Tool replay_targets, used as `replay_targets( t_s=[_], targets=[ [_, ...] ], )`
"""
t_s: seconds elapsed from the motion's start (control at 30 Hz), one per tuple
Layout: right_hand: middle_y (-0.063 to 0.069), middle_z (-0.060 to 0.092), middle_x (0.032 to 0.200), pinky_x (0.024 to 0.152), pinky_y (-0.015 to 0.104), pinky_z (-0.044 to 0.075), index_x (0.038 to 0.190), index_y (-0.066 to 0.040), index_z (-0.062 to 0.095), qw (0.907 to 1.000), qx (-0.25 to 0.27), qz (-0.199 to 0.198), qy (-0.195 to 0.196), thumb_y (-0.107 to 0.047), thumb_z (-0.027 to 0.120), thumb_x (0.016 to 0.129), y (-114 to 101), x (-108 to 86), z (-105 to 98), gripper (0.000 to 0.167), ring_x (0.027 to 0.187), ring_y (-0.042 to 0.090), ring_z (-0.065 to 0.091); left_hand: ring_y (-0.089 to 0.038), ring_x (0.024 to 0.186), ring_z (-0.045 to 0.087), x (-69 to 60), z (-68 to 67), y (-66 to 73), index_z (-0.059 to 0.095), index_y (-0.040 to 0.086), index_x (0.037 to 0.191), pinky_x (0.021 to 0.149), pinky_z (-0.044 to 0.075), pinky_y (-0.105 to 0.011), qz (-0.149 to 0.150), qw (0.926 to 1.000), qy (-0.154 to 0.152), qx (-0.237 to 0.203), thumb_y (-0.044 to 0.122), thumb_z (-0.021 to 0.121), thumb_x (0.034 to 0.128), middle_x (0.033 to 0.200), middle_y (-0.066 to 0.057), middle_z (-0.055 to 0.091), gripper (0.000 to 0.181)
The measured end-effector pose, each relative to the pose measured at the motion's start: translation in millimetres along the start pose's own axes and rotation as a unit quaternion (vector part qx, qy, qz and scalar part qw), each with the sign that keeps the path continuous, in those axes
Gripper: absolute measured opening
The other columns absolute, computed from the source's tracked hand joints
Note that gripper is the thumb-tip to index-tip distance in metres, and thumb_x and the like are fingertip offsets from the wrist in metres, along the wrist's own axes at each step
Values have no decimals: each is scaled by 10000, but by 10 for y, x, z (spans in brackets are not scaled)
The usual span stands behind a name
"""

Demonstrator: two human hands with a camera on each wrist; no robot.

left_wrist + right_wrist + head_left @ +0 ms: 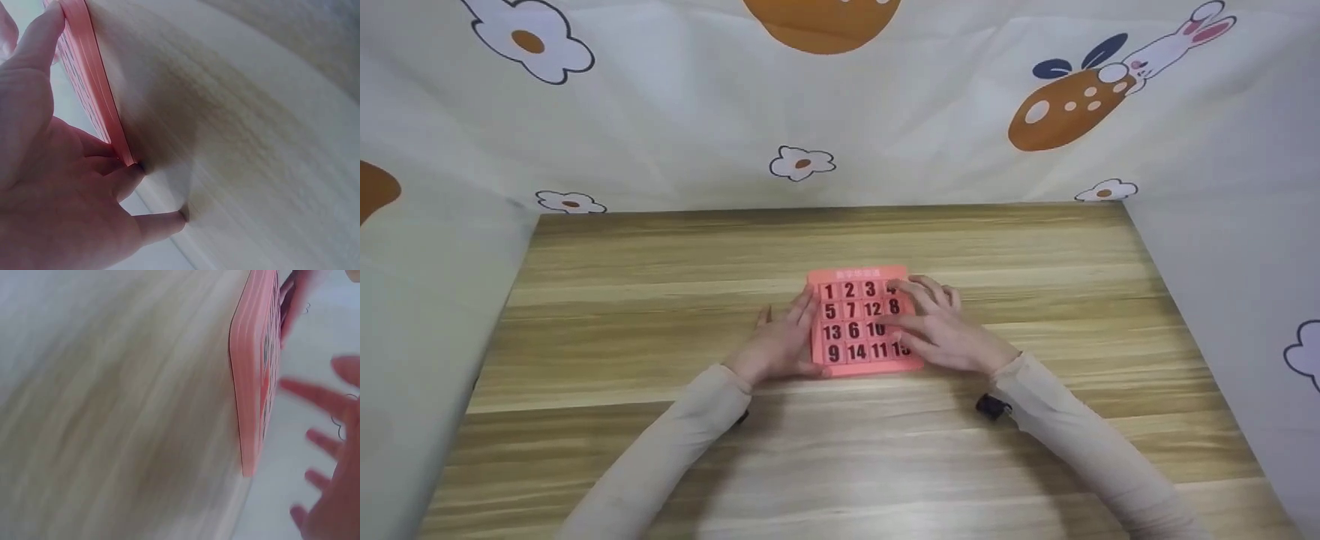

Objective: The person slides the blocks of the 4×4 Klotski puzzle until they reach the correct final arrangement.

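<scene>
A pink sliding number puzzle (859,369) lies flat on the wooden table, its black-numbered tiles facing up. The top row reads 1, 2, 3, 4. My left hand (784,345) holds the puzzle's left side, thumb at the near corner and fingers along the edge. In the left wrist view, one outer finger (163,226) of that hand touches the tabletop. Above the puzzle's right half hovers my right hand (949,330), fingers spread and apart from the tiles in the right wrist view. It covers part of the 4, 10 and 15 tiles and the right end of the third row.
The wood-grain table (660,300) extends around the puzzle. A pale cloth wall (682,112) with flower, carrot and rabbit prints stands behind it, with cloth on both sides. A black device (991,406) sits under the right wrist.
</scene>
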State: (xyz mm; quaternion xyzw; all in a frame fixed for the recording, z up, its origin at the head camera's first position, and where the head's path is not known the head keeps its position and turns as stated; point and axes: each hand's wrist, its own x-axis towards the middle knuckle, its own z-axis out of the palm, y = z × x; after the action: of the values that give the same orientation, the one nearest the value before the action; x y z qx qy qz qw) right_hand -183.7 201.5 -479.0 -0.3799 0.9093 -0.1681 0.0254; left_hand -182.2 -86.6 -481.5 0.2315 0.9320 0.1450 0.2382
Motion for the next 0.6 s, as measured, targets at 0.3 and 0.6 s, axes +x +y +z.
replay_targets(
  t_s=[0.3, 0.6],
  targets=[
    [114, 420, 1451, 1017, 666, 175, 918, -136, 778, 9976, -106, 171, 658, -299, 569, 961, 23, -18, 8, 268, 1363, 407, 242, -290, 1454, 32, -6, 0, 1, 7, 4, 1534, 1104, 51, -639, 80, 9999, 67, 32, 576, 722, 759, 1588, -136, -110, 1199],
    [165, 220, 1557, 1047, 667, 130, 1329, -160, 606, 9994, 137, 299, 66, -364, 504, 991, 7, 103, 89, 408, 1396, 422, 131, -284, 1454, 24, -21, -9, 7, 1, 21, 1538, 1116, 36, -616, 10, 10000, 56, 26, 578, 718, 763, 1589, -126, -111, 1193]
  ],
)
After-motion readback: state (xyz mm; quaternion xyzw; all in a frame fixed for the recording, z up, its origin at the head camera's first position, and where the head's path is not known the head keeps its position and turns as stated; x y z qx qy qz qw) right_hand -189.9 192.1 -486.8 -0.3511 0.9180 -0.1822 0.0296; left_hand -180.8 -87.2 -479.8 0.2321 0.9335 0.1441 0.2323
